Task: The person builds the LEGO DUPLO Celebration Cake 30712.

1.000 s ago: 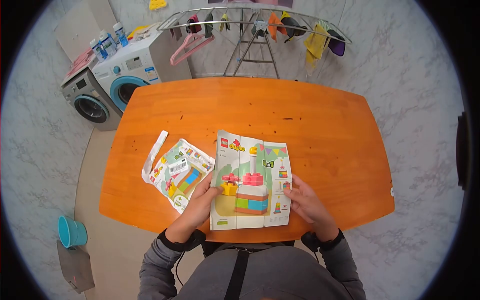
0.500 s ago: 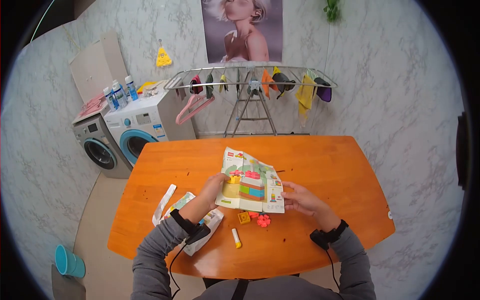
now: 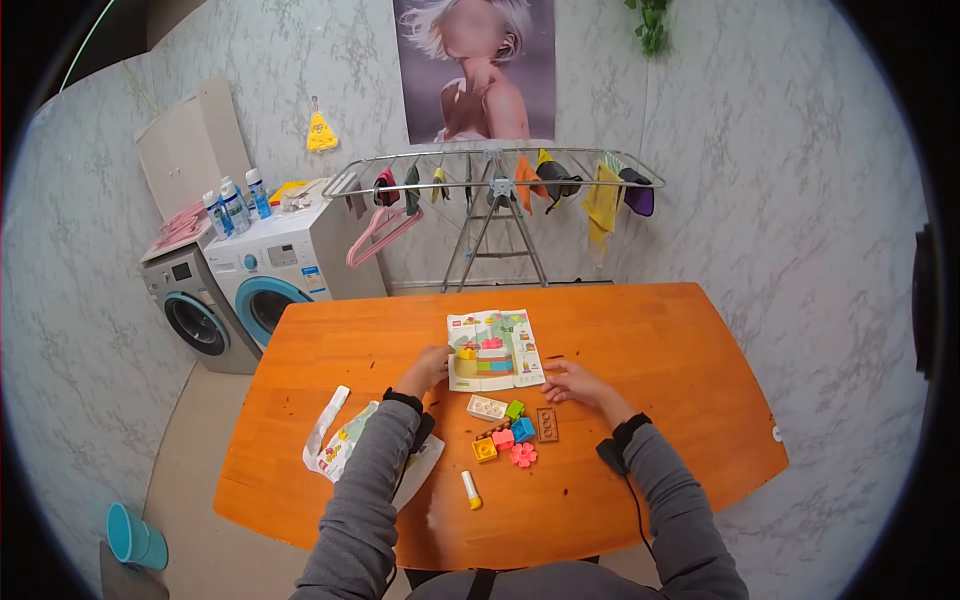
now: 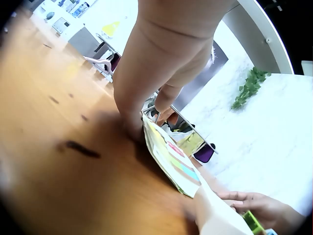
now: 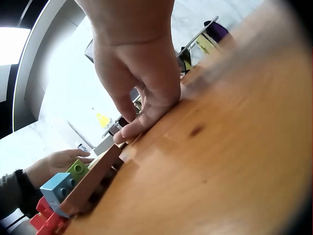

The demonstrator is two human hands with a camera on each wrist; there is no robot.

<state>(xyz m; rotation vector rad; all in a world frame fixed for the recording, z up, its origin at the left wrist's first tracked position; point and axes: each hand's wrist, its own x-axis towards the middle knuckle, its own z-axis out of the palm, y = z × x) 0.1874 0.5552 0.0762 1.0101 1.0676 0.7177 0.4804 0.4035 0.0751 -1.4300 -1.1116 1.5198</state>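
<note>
A Duplo instruction leaflet (image 3: 497,362) with a printed brick cake lies on the wooden table, creased along its folds. My left hand (image 3: 428,368) is at its left edge; in the left wrist view its fingers (image 4: 131,125) are right by the sheet's edge, with the thumb apart from them. At the opposite edge, my right hand (image 3: 578,385) has relaxed fingers, and their tips are close to the paper. In front of the leaflet are a white brick (image 3: 486,407), a brown brick (image 3: 547,425), a blue brick (image 3: 523,430) and a green brick (image 3: 515,410).
Nearer me lie a yellow brick (image 3: 484,450), a pink flower piece (image 3: 523,455) and a white candle piece (image 3: 470,488) with a yellow end. The printed Duplo bag (image 3: 340,450) sits partly under my left forearm. A drying rack (image 3: 494,187) stands beyond the table (image 3: 660,340).
The leaflet, held up in both hands before, now lies farther from me on the table. The bricks it covered have come into view. My head view has tilted upward.
</note>
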